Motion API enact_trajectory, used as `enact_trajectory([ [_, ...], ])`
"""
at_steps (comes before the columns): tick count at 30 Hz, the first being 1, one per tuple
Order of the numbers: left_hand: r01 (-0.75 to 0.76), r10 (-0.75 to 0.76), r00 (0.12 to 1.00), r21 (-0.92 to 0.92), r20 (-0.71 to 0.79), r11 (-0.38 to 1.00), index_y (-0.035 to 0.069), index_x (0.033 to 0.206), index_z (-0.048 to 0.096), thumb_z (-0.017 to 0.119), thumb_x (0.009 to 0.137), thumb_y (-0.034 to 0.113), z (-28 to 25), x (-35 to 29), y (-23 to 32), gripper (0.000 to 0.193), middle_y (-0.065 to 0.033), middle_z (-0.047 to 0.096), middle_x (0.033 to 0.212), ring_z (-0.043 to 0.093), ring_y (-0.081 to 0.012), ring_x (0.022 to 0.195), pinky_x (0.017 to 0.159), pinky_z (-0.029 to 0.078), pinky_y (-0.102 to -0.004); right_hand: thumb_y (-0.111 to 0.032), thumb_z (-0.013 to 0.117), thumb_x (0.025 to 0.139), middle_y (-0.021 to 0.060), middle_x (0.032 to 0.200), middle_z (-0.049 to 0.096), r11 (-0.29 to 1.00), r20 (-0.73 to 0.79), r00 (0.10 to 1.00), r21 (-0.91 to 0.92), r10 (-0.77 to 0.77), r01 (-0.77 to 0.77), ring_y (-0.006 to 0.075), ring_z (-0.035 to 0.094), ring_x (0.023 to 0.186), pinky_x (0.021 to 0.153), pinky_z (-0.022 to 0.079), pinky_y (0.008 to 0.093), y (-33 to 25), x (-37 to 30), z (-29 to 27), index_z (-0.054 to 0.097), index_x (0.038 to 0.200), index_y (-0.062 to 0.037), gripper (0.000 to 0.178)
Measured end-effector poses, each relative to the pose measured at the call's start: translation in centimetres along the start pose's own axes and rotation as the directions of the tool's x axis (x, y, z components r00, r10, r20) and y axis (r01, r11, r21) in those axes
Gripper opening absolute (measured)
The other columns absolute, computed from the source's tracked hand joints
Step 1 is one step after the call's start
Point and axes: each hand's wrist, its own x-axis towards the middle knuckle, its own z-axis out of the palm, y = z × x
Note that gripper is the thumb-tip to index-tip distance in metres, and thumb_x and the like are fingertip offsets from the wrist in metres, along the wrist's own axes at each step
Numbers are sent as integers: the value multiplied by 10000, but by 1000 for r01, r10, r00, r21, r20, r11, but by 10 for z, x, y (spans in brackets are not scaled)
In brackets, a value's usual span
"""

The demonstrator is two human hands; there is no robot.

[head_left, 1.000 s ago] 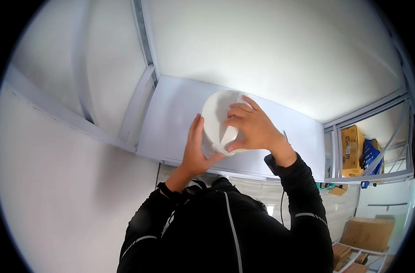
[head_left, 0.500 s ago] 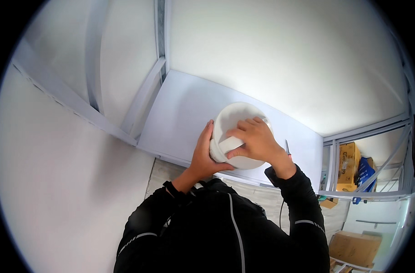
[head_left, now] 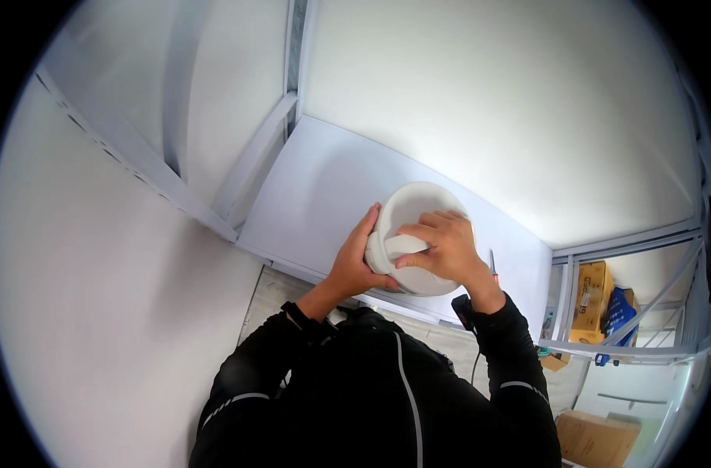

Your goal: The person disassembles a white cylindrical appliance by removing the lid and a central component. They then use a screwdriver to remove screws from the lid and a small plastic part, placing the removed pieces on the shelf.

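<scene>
A white round container, bowl-like from above, is held over the shelf in front of me. Whether its base touches the shelf cannot be seen. My left hand grips its left side, fingers along the outer wall and thumb at the near edge. My right hand reaches over the top, thumb and fingers closed round a pale handle-like piece that runs across the container. The back of that hand covers much of the inside.
On the pale shelf, a tool with a red handle lies right of my right wrist. A metal frame stands at left, with a white wall behind. To the right are a cardboard box, a blue package and another carton.
The view has shifted slightly. The container and both hands sit a little lower and farther right in the picture. Both hands keep their hold.
</scene>
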Motion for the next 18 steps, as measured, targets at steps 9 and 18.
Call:
enact_trajectory([
  [9, 29, -30, 999, 30, 32, 999, -44, 1684, 208, 1070, 487, 474, -1, 4, 9, 1563, -228, 282, 1753, 305, -360, 1616, 1302, 294, -439, -567, 901, 659, 3, 765, 666, 999, 9, 1000, 30, 28, -28, 271, 664, 714, 681, 483, 410, 1, 0, -3, 819, 1013, -217, 504],
  [18, 60, -63, 997, 61, 41, 996, -32, 1693, 183, 1051, 503, 523, 1, 5, 18, 1574, -226, 284, 1753, 323, -363, 1609, 1297, 308, -435, -491, 933, 645, 20, 770, 678, 998, -4, 999, 57, 42, -42, 282, 665, 716, 674, 485, 412, 3, -4, -4, 820, 1005, -186, 486],
])
